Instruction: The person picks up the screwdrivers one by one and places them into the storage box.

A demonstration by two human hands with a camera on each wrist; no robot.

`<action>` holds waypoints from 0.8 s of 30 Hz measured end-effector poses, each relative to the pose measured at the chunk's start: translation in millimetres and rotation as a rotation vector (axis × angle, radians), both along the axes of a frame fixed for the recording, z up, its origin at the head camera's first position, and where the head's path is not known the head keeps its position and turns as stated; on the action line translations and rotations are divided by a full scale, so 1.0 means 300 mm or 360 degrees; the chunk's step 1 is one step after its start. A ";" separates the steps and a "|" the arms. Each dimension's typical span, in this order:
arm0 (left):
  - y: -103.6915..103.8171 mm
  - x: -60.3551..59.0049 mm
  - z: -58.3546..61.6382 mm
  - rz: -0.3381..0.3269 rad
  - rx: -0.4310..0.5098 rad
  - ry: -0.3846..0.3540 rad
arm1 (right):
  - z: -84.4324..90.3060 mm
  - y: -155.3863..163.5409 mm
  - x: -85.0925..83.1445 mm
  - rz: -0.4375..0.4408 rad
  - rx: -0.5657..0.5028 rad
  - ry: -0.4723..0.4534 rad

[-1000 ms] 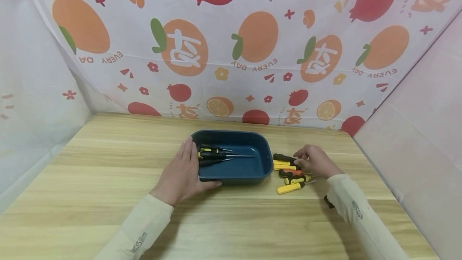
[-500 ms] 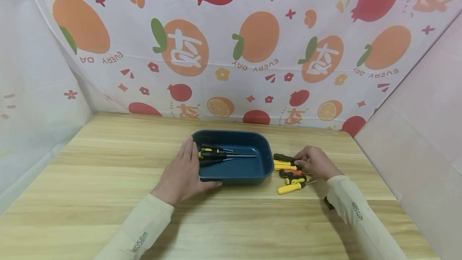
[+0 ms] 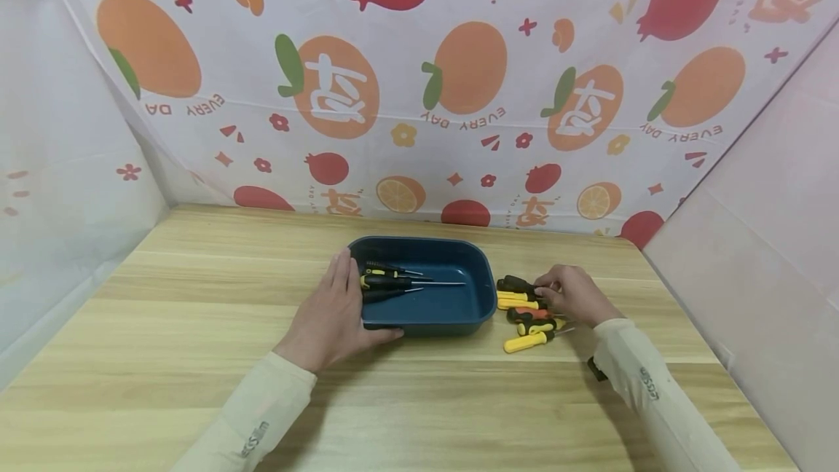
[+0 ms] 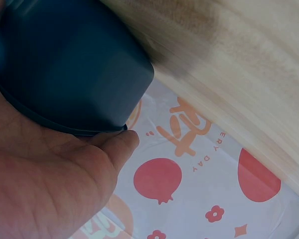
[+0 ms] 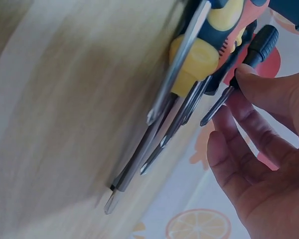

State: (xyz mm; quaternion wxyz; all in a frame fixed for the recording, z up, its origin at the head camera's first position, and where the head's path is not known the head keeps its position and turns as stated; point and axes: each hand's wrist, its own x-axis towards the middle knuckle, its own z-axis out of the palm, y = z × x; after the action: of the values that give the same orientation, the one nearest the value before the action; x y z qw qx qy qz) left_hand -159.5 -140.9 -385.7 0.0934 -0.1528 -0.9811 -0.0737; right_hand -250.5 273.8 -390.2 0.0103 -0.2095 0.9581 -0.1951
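My left hand (image 3: 328,319) rests along the left end of a dark blue tray (image 3: 419,328), fingers straight against its side and thumb on the front wall. Inside the tray lie several black and yellow-handled screwdrivers (image 3: 387,282) at its left end. To the right of the tray, my right hand (image 3: 573,293) pinches a small black-handled screwdriver (image 5: 262,47) between thumb and forefinger, near where handle meets shaft. Its handle points toward the tray. Beside it on the table lie a yellow screwdriver (image 3: 524,342), an orange and black screwdriver (image 3: 524,314) and several others.
The wooden table (image 3: 419,414) meets a fruit-printed cloth (image 3: 406,79) at the back. Pale walls stand at left and right. The loose screwdrivers lie close against the tray's right end.
In my right hand, the small black screwdriver has shifted slightly and its handle end is raised a little from the pile. My left hand and the tray have stayed still.
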 end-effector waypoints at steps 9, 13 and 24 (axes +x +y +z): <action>0.000 -0.002 0.000 0.0005 -0.0001 -0.0018 | 0.037 -0.033 -0.005 -0.0016 -0.0049 0.0107; 0.005 0.008 0.000 0.0014 -0.0003 -0.0021 | 0.054 -0.057 -0.004 -0.0037 -0.0066 0.0111; 0.020 0.035 -0.001 0.0039 0.0003 -0.0032 | 0.107 -0.165 0.007 0.0049 -0.0153 0.0246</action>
State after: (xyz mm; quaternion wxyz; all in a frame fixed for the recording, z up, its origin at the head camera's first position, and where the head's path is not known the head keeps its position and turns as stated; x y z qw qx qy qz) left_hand -149.0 -135.0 -386.0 0.0845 -0.1398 -0.9837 -0.0750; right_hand -248.2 224.4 -358.2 -0.0706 -0.2389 0.9422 -0.2239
